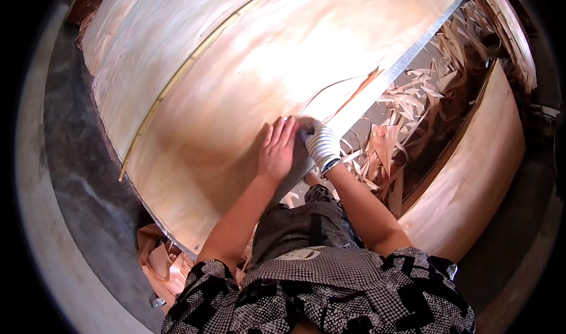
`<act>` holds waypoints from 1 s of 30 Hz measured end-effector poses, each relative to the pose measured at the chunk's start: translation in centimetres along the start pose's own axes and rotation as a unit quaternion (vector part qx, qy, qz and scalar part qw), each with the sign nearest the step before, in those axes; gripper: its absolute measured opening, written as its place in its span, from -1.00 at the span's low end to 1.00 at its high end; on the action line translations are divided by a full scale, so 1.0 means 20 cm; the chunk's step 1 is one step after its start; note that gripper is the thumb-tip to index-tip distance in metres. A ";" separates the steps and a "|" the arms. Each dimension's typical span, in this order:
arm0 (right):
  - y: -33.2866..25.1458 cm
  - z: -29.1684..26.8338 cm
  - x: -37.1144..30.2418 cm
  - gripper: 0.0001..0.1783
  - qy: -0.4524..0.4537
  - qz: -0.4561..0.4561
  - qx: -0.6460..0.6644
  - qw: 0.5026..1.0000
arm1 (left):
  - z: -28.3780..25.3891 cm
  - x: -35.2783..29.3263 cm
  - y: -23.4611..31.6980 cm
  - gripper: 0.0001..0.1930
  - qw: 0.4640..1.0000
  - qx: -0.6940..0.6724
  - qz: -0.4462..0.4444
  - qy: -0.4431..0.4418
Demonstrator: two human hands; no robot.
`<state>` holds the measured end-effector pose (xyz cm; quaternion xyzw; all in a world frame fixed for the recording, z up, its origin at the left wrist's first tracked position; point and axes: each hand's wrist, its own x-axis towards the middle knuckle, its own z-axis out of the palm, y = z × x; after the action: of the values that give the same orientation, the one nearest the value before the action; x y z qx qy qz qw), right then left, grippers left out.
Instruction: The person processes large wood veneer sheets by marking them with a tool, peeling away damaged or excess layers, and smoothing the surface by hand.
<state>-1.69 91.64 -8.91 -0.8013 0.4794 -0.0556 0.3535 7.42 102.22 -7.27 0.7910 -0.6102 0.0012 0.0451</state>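
Observation:
A broad pale wood veneer sheet (pixel 194 175) lies before me with its straight edge running up to the right. My left hand (pixel 276 148) is bare and rests flat on the sheet near this edge, fingers stretched out. Right beside it, my right hand (pixel 321 144) wears a white glove with grey stripes. Its fingers are curled down at the edge; what they hold, if anything, is hidden. A thin dark curved line (pixel 330 86) runs from near that hand to a brown split (pixel 359 92) in the veneer.
A long thin yellow stick (pixel 177 80) lies across the sheet on the left. Wood scraps (pixel 407 104) litter the floor at right, beside another stack of veneer (pixel 471 181). More scraps (pixel 162 263) lie at lower left by the grey floor (pixel 88 210).

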 end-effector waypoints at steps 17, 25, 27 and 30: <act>0.28 -0.19 -0.17 -0.79 -0.069 -0.076 -0.137 0.985 | -0.08 0.00 0.01 -0.60 0.980 -0.131 0.137 -0.067; 0.57 -0.64 -0.16 -0.86 -0.121 0.259 0.310 0.907 | -0.12 0.08 -0.14 -0.67 0.934 -0.323 -0.126 0.080; 0.59 -0.58 -0.13 -0.87 -0.076 0.157 0.283 0.943 | -0.13 0.12 -0.06 -0.69 0.965 -0.249 -0.068 0.045; 0.48 -0.49 -0.05 -0.71 -0.001 -0.010 0.240 0.971 | -0.14 0.17 0.02 -0.69 0.970 -0.243 0.028 0.012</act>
<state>-13.51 84.67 -7.34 -0.6979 0.4431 -0.1716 0.5358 8.01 99.06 -4.28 0.7388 -0.6135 -0.1367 0.2431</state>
